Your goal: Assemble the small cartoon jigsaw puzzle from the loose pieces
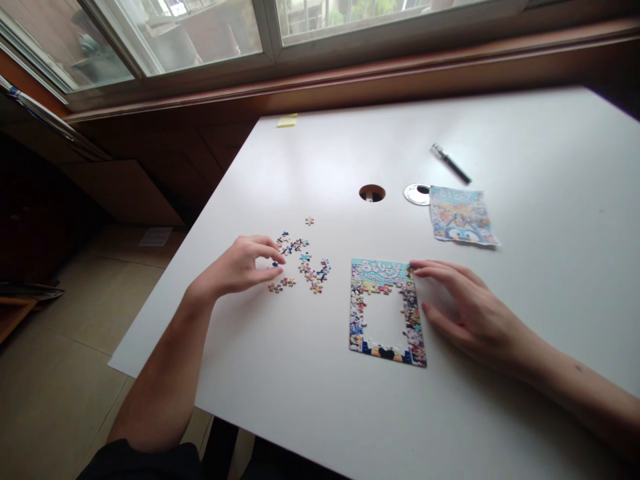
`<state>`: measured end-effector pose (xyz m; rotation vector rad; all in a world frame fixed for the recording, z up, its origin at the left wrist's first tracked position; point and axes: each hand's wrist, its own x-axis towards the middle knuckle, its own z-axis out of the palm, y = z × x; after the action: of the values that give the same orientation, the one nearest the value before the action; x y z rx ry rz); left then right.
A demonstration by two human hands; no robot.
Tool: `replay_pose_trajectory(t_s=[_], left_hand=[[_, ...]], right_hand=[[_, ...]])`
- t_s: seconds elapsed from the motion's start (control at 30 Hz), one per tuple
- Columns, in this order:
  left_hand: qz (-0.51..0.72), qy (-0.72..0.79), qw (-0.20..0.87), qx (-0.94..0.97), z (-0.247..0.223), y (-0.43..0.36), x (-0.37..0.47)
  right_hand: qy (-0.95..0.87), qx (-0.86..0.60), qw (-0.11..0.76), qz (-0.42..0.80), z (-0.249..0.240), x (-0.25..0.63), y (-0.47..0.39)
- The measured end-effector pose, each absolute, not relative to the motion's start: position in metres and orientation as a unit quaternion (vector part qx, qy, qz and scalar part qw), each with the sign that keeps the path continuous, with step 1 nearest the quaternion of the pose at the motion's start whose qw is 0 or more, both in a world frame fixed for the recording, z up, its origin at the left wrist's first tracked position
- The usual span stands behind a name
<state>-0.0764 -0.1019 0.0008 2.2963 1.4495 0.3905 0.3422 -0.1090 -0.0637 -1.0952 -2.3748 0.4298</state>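
My left hand (245,265) reaches over loose puzzle pieces (305,259), thumb and forefinger curled in a pinch about a small dark-blue puzzle piece (275,265). More pieces lie scattered just beyond and right of its fingertips. A partly assembled jigsaw puzzle (356,320) with the word "Bluey" along its top lies flat, its border joined and white showing through the middle. At its right side, my right hand (460,307) rests with fingers stretched and apart. The forefinger touches the upper right corner, while the thumb lies beside the right edge.
A creased picture sheet (463,217) partly overlaps a silver round cover (416,194). Behind it lies a black pen-like object (451,163). The white table (300,373) has a round hole (372,193) and a yellow sticker (287,121) near its far edge. A window stands behind.
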Motion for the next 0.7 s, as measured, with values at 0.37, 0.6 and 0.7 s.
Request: replay_pose_trajectory(t_s=[0.37, 0.6, 0.7], left_hand=[[0.103, 0.575, 0.194, 0.788, 0.003, -0.103, -0.084], [0.095, 0.588, 0.207, 0.777, 0.001, -0.102, -0.084], [0.08, 0.581, 0.212, 0.782, 0.004, -0.103, -0.084]], right_hand=[[-0.871, -0.397, 0.243, 0.154, -0.066, 0.344, -0.108], [-0.872, -0.393, 0.247, 0.157, -0.065, 0.344, -0.108], [-0.872, -0.394, 0.246, 0.157, -0.066, 0.343, -0.107]])
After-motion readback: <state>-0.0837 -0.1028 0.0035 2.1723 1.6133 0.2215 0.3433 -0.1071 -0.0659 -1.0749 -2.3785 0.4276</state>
